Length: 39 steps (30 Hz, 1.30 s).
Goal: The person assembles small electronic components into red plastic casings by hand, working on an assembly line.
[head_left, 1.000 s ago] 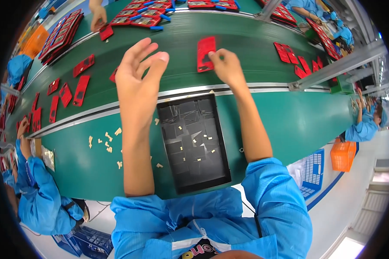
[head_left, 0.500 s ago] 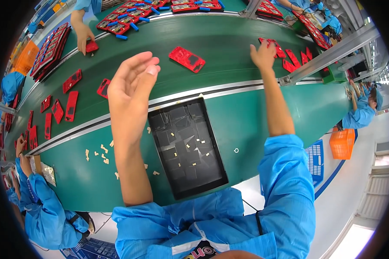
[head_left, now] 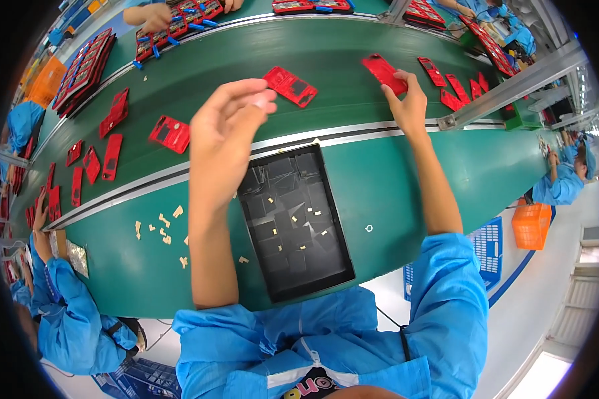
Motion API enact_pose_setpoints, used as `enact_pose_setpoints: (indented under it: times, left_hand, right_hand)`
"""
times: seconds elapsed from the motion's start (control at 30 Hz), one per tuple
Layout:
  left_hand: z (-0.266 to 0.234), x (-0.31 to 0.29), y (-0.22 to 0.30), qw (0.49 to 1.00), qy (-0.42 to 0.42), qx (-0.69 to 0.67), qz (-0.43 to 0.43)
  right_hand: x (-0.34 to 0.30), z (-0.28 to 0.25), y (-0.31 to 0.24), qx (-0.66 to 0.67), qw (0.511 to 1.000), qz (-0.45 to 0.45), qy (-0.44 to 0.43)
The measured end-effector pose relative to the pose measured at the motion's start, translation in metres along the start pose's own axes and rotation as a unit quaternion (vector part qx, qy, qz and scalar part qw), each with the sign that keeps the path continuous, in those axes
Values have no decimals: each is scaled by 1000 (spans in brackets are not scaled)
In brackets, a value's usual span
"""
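My right hand (head_left: 410,110) grips the near end of a red phone housing (head_left: 383,73) over the green conveyor belt (head_left: 246,63), thumb on one side and fingers on the other. My left hand (head_left: 226,136) is raised at the belt's near edge, fingers curled and thumb tip close to them; whatever it may pinch is hidden. Just beyond its fingertips lies another red phone housing (head_left: 290,86). Between my forearms sits a black tray (head_left: 299,284) with dark thin sheets and several tiny cream pieces. More cream pieces (head_left: 178,211) lie left of my left forearm.
Several red housings (head_left: 171,133) are spread along the belt. A metal post (head_left: 512,83) slants across the right side. A small white ring (head_left: 369,228) lies right of the tray. Co-workers' hands (head_left: 154,16) work across the belt; another person (head_left: 73,312) sits at left.
My right hand has lifted a red phone housing and drawn it leftward from the group at right. My left hand has shifted slightly right. Across the belt, a co-worker's hand moved back from the belt.
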State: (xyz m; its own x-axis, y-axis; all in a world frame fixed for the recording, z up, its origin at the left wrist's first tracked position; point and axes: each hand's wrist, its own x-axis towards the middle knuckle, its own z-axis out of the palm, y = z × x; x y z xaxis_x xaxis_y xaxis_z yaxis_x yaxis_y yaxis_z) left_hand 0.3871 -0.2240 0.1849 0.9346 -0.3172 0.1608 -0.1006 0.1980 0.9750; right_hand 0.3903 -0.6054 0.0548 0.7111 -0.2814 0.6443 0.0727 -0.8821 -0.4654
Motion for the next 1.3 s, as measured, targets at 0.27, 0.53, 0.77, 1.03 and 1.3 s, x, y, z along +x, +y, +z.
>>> enact_pose_setpoints:
  times: [0.27,0.53,0.77,1.03,1.3]
  left_hand:
    - [13,5,-11,999,11,15,-34]
    - [-10,5,0,995,37,-93,-7]
    - [-22,5,0,983,40,-177,-26]
    - [-22,1,2,981,11,-194,-1]
    - [-21,1,4,979,21,-200,22]
  right_hand:
    - [-15,-49,-180,199,949,-232,-70]
    - [-21,-46,-200,297,954,-39,-14]
    - [-77,-9,-234,147,909,-243,-305]
    - [-86,34,-244,38,876,-372,-305]
    - [-74,1,-231,238,928,-181,-224]
